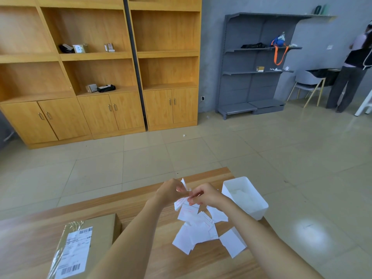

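Both hands, left (171,191) and right (205,195), pinch a paper scrap (184,198) between them above the table (141,206), over a pile of slips (198,228) beside the white bin (259,206).

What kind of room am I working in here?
Likely a storeroom or office for parcel handling: labelled cardboard parcel on the wooden table, wooden cabinets holding small boxes, grey metal shelving. Left hand and right hand pinch a paper slip.
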Tool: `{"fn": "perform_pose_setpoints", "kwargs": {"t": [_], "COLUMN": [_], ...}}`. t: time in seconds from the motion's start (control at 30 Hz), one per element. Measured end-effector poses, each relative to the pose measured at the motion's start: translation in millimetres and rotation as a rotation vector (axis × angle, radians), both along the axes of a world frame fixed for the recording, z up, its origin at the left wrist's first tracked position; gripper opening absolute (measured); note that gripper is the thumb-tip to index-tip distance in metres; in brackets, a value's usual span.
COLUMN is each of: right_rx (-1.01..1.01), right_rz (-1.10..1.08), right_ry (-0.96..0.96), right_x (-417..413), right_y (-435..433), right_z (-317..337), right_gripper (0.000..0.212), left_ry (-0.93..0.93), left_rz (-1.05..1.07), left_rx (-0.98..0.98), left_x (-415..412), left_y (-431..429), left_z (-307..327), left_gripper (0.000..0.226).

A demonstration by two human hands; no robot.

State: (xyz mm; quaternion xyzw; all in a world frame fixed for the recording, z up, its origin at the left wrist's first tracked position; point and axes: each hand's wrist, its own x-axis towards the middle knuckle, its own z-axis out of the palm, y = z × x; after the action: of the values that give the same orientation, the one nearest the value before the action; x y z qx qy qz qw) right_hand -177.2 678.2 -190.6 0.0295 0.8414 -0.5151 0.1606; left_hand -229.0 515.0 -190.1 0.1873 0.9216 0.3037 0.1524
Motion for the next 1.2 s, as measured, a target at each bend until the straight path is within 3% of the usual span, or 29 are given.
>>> {"fn": "perform_pose_setpoints", "kwargs": {"t": [0.13, 0.4, 0.93, 1.2], "right_rx": [-0.009, -0.039, -0.069, -0.052], "right_rz": [-0.051, -0.092, -0.099, -0.112], "right_ry": [-0.001, 0.023, 0.038, 0.037], "right_x": [-0.8, 1.3, 1.5, -1.8], "right_y": [0.8, 1.3, 0.4, 0.1], "right_z": [-0.3, -0.4, -0.9, -3.1], "right_gripper": [0.024, 0.01, 0.006, 0.016], "left_ry": [-0.007, -0.016, 0.012, 0.028], "left_rz": [-0.003, 0.018, 0.035, 0.026], "left_rx": [0.032, 0.022, 0.023, 0.024], "left_x": [1.1, 0.2, -1.3, -2.6], "left_y": [3.2, 5.1, 2.5, -1.3], "left_z": [4.5, 7.2, 3.8, 4.0], "left_gripper": [0.033, 0.024, 0.021, 0.02]}}
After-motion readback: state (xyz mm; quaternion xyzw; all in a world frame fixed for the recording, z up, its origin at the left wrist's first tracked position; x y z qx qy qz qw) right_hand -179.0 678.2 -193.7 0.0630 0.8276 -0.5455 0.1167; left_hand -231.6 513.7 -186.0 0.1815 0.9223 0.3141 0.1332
